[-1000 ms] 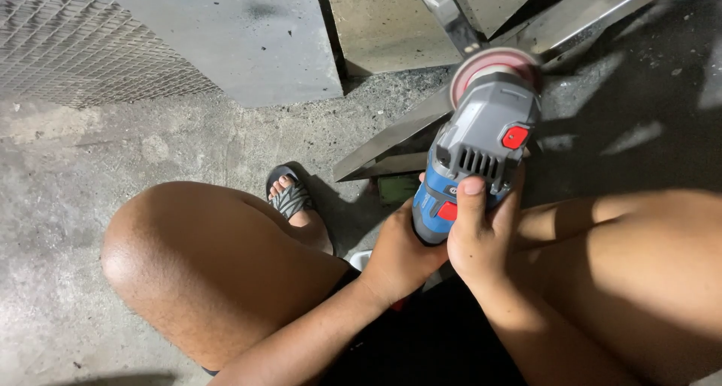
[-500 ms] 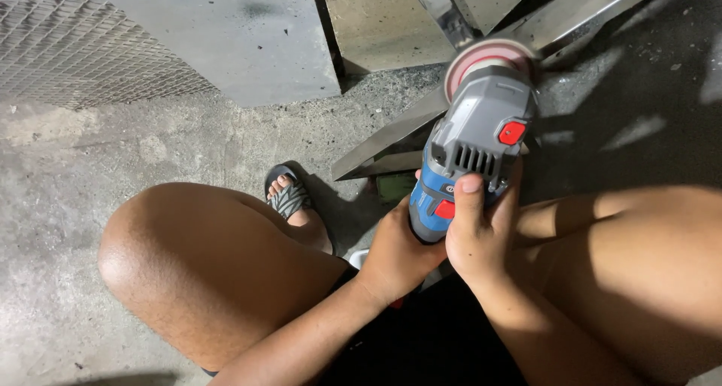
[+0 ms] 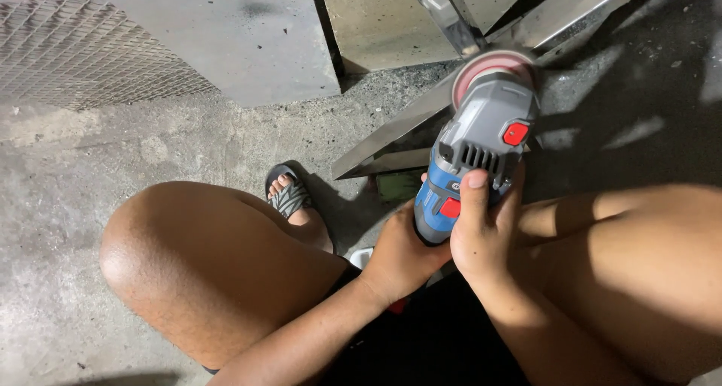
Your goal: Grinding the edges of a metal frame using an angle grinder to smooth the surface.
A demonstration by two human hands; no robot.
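Observation:
I hold a blue and grey angle grinder (image 3: 481, 142) with both hands between my knees. My left hand (image 3: 402, 254) wraps the rear of its blue body from below. My right hand (image 3: 481, 236) grips the body from the right, thumb lying along the top near the vents. The grinder's reddish disc (image 3: 492, 66) points away from me and rests against a shiny steel bar (image 3: 391, 134) that runs diagonally across the concrete floor. A second steel piece (image 3: 444, 14) crosses it just beyond the disc.
A metal mesh panel (image 3: 83, 55) lies at the upper left beside a flat grey slab (image 3: 248, 40). My left foot in a sandal (image 3: 289, 198) is planted beside the steel bar. Dusty concrete floor (image 3: 75, 175) spreads to the left.
The grinder and both hands have edged slightly forward along the steel bar. The grip is unchanged.

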